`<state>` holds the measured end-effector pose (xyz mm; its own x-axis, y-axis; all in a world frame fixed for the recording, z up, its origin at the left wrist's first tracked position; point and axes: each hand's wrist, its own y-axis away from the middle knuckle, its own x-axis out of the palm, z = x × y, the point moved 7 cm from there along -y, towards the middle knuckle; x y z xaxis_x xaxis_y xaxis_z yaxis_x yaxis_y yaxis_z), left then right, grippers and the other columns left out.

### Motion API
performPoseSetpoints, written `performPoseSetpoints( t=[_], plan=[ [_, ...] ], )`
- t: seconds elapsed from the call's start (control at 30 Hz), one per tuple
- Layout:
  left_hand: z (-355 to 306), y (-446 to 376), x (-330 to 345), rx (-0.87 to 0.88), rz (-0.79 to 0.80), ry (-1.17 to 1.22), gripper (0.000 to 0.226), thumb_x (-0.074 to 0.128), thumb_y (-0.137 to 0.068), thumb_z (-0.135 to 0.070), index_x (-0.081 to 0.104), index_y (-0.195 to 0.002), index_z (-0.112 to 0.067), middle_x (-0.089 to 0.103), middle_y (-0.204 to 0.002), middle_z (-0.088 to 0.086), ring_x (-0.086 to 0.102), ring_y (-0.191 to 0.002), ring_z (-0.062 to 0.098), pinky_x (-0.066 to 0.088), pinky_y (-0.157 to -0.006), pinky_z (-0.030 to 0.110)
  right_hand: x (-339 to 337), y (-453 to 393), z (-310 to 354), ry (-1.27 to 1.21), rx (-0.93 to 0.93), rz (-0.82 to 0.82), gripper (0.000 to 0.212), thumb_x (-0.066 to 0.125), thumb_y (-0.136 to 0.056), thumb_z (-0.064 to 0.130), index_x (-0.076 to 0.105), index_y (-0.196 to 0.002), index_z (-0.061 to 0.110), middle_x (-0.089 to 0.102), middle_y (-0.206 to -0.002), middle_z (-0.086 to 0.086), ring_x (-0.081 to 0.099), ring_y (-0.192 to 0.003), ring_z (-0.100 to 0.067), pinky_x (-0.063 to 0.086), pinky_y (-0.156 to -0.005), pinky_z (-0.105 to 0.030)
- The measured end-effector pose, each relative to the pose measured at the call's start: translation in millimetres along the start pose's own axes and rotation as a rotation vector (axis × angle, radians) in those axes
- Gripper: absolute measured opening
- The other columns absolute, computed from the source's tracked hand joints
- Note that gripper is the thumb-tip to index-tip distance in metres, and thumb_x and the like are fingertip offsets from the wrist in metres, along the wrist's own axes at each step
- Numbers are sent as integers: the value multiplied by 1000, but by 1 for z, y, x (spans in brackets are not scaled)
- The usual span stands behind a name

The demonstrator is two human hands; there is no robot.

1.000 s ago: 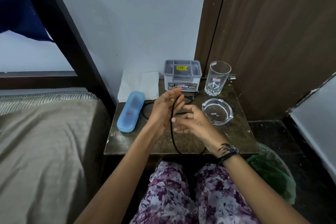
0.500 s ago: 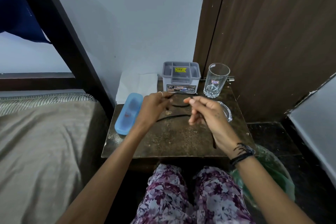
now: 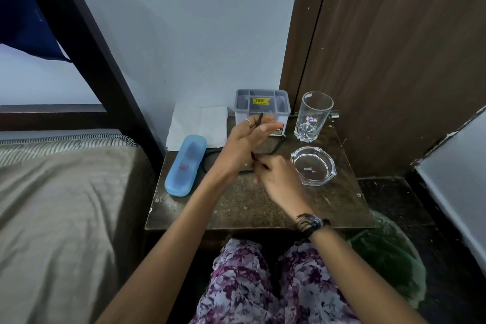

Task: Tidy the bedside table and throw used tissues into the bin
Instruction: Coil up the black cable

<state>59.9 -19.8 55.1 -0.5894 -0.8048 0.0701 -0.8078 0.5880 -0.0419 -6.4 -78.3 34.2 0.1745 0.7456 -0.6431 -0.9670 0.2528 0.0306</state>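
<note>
Head view: bedside surface [image 3: 249,208] sits between the bed [image 3: 65,205] on the left and a brown door [image 3: 394,60] on the right, seen from above past floral-print knees. Left hand [image 3: 246,144] is raised over the middle of the surface, fingers [image 3: 265,127] mostly straight and spread, pointing right; a black cable [image 3: 277,146] runs across its palm and the cable's end sticks up between the fingers near a ring. Right hand [image 3: 278,179] is just near of the left one, fingers curled and pinching the same cable close to the left wrist; a dark bracelet on the right wrist. More of the cable lies on the surface left of the hands, next to the blue case [image 3: 185,164], which lies lengthwise on the left side with its near end close to the left edge. White tissue [image 3: 200,127] is at the far left of the surface, propped against the wall, just far of the blue case and left of the grey organiser box [image 3: 263,108]. That box stands at the far edge, yellow price sticker on top, partly hidden by the left hand. Empty drinking glass [image 3: 313,116] stands upright at the far right corner, beside the box. Glass ashtray [image 3: 313,166] is near of the drinking glass, right of the right hand, not touched. Bin with green liner [image 3: 389,258] is on the floor at the near right corner of the surface, partly under its edge; what is inside cannot be told
</note>
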Motion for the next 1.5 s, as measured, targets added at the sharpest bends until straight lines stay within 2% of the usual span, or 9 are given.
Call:
performPoseSetpoints(
  t=[0.13, 0.3, 0.5, 0.63, 0.73, 0.9, 1.07, 1.27, 1.5],
  plan=[
    [6, 5, -7, 76, 28, -591, 27, 43, -98, -14, 56, -117, -1, 65, -110, 8, 58, -101, 16, 46, -90, 28, -25, -1, 13, 133, -82, -82, 24, 59, -86, 28, 68, -68, 15, 57, -58, -5, 43, -51, -18, 33, -53, -31],
    [8, 8, -27, -28, 25, -644, 36, 47, -94, -20, 60, -60, -22, 48, -46, -7, 40, -48, 6, 31, -53, 27, -66, -11, 15, 225, -149, -240, 16, 67, -80, 38, 73, -86, 24, 56, -76, 9, 48, -60, -6, 30, -49, -19],
    [-1, 19, -23, -55, 103, -75, 42, 28, -99, -17, 60, -72, -6, 30, -35, -10, 19, -36, 6, 19, -43, 22, -71, -27, -10, -8, -65, -323, 26, 56, -89, 39, 72, -100, 22, 71, -87, -1, 64, -71, -22, 48, -61, -32],
    [-11, 12, -15, 45, 6, 210, 39, 24, -100, -18, 61, -102, -9, 60, -52, -7, 36, -39, 4, 38, -44, 14, -20, -24, -13, -83, 14, -108, 28, 47, -95, 32, 67, -112, 20, 59, -65, 10, 54, -55, -18, 35, -50, -24],
    [-4, 2, -14, 33, -78, 255, 28, 29, -101, -14, 54, -113, -17, 74, -83, -7, 59, -55, 1, 48, -51, 14, 6, -18, 1, -106, -11, 43, 22, 50, -94, 23, 71, -90, 18, 60, -63, 4, 51, -55, -7, 31, -50, -21],
    [3, 4, -18, 103, -70, -549, 19, 38, -98, -17, 53, -109, -11, 68, -97, 9, 64, -83, 23, 47, -71, 22, -5, -18, 9, -33, 3, 90, 31, 63, -81, 16, 58, -50, 15, 44, -43, 4, 39, -39, -3, 29, -47, -21],
    [2, 7, -26, 123, 26, -922, 21, 36, -85, -35, 46, -75, -19, 55, -62, -1, 50, -65, 26, 35, -62, 35, -48, -26, 18, 231, -159, -54, 13, 68, -81, 31, 75, -85, 22, 64, -75, 0, 53, -67, -9, 42, -61, -27],
    [-2, 17, -32, -93, 152, -237, 34, 33, -95, -11, 62, -78, -4, 40, -34, -5, 27, -34, 7, 24, -37, 13, -75, -36, 6, 177, -204, -263, 25, 57, -89, 38, 73, -101, 23, 63, -80, -2, 54, -65, -12, 39, -55, -30],
    [-4, 8, -16, -11, 15, 441, 35, 24, -99, -13, 57, -110, -6, 73, -74, -4, 56, -50, 5, 48, -51, 17, -6, -23, 5, -99, -69, -57, 26, 45, -96, 27, 67, -85, 21, 59, -63, 4, 49, -56, -2, 34, -56, -27]
  ],
)
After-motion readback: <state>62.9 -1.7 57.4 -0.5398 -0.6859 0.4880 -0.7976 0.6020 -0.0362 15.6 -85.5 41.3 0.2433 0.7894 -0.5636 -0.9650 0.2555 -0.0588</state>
